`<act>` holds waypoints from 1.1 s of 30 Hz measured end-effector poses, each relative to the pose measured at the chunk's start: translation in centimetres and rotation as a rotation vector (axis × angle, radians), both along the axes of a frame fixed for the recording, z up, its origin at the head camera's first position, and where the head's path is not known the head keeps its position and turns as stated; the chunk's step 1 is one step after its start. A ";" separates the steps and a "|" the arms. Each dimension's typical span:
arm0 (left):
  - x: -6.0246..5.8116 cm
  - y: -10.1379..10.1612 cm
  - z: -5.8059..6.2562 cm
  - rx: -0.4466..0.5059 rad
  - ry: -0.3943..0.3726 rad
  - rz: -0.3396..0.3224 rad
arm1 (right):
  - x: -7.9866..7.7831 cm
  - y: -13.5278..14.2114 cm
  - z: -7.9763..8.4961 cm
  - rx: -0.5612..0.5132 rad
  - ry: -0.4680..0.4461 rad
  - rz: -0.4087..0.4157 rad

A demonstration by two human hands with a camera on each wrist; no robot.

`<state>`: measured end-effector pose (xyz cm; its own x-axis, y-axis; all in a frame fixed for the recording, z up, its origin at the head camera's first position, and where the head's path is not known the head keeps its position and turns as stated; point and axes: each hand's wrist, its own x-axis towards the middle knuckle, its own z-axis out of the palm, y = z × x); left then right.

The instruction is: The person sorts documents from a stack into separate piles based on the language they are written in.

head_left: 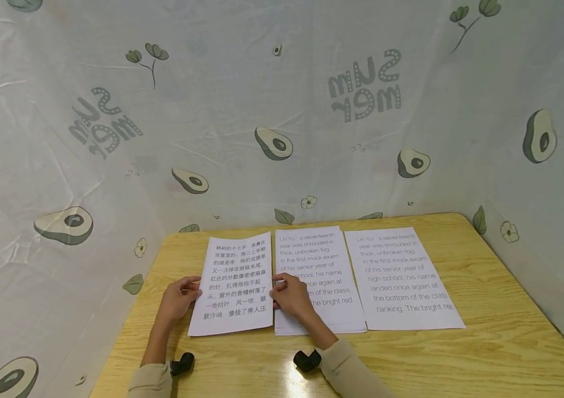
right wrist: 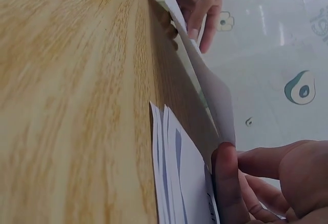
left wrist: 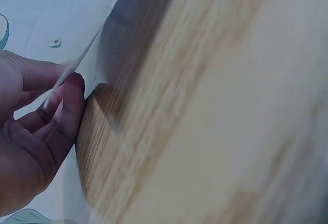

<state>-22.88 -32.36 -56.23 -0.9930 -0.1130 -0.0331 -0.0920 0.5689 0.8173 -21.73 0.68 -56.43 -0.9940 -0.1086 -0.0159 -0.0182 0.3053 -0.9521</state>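
A white sheet printed with Chinese characters (head_left: 234, 282) is held by its two side edges above the table's left part. My left hand (head_left: 179, 298) pinches its left edge between thumb and fingers; the left wrist view shows the sheet's thin edge (left wrist: 64, 78) between them. At the opposite edge, my right hand (head_left: 289, 296) pinches the paper, its thumb and fingertips meeting at the sheet's corner side (right wrist: 223, 116) in the right wrist view. Beneath my right hand lies a stack of sheets with English text (head_left: 319, 320), partly covered by the hand.
Another English-printed sheet (head_left: 403, 276) lies to the right of the stack. The wooden table (head_left: 501, 342) ends at a cloth backdrop (head_left: 332, 177) with avocado prints, which rises behind and at both sides. Black wrist cameras (head_left: 308, 360) sit at each sleeve.
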 end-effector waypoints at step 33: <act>-0.3 9.5 2.5 0.115 0.054 -0.013 | 0.6 14.4 2.8 0.116 0.011 -0.101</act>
